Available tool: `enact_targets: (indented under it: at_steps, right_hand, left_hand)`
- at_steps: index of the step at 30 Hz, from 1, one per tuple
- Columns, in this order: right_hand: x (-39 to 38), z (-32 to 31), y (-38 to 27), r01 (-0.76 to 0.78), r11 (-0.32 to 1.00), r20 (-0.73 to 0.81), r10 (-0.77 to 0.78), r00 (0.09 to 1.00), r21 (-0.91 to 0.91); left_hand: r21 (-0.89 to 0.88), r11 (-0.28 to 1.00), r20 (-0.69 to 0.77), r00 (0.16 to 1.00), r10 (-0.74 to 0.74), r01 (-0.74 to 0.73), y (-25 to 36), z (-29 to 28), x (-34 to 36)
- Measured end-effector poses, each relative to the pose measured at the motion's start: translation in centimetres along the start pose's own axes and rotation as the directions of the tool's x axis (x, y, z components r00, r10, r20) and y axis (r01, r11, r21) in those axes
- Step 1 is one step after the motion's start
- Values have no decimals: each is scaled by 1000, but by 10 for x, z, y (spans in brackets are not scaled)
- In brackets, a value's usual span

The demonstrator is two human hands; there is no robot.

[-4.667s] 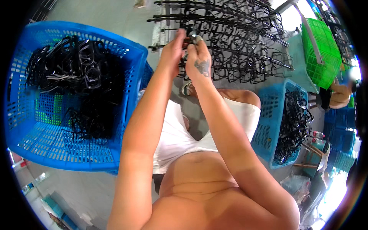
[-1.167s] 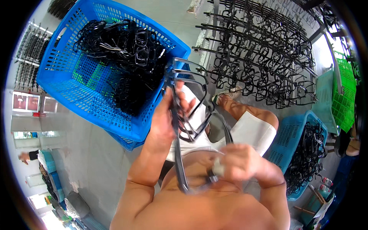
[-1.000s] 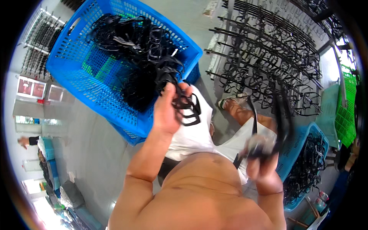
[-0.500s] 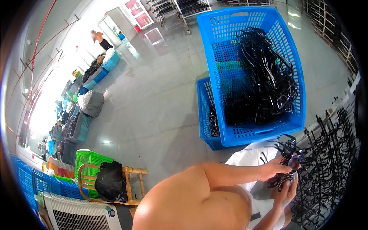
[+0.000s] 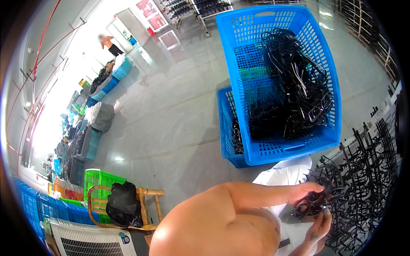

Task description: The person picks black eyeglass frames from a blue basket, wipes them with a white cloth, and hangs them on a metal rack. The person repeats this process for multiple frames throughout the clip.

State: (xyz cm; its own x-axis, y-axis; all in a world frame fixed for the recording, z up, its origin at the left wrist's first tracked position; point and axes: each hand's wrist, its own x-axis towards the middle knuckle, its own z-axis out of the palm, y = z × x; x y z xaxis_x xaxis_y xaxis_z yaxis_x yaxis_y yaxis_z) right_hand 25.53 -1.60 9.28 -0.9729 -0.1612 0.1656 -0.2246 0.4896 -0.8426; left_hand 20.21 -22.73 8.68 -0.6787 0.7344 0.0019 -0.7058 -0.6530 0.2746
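My left hand (image 5: 305, 192) grips a bunch of black eyeglass frames (image 5: 314, 200) at the lower right, its thumb lying over the top of them. Just below, my right hand (image 5: 320, 222) has its fingers closed at the bottom of the same bunch, with something pale at a fingertip, too small to make out. Behind both hands is a rack (image 5: 367, 179) hung with many black frames. Above them a large blue basket (image 5: 235, 51) holds a tangled heap of black frames (image 5: 294, 85), resting on a second blue basket (image 5: 226, 123).
A wooden chair (image 5: 151, 192) with a black bag stands lower left, beside green (image 5: 94, 179) and blue crates (image 5: 51, 205) and a white appliance (image 5: 89, 239). Filled bins (image 5: 92, 145) line the left wall. Another person (image 5: 113, 49) stands by the far doorway. Racks (image 5: 363, 30) stand at the back.
The view has swung left from the nearby rack to the wider room. Both hands have come together on the bunch; in the last half second my right hand moved slightly down.
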Motion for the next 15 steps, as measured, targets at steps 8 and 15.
enact_targets:
  at_steps: [8,15]
  right_hand:
    - [-8,23,5,-51,998,-167,57,984,41]
    - [-58,-13,-33,144,985,-116,-155,981,-98]
  left_hand:
    - [-178,976,13,992,128,-123,2,33,-13]
    - [301,951,-251,957,146,-67,28,59,6]
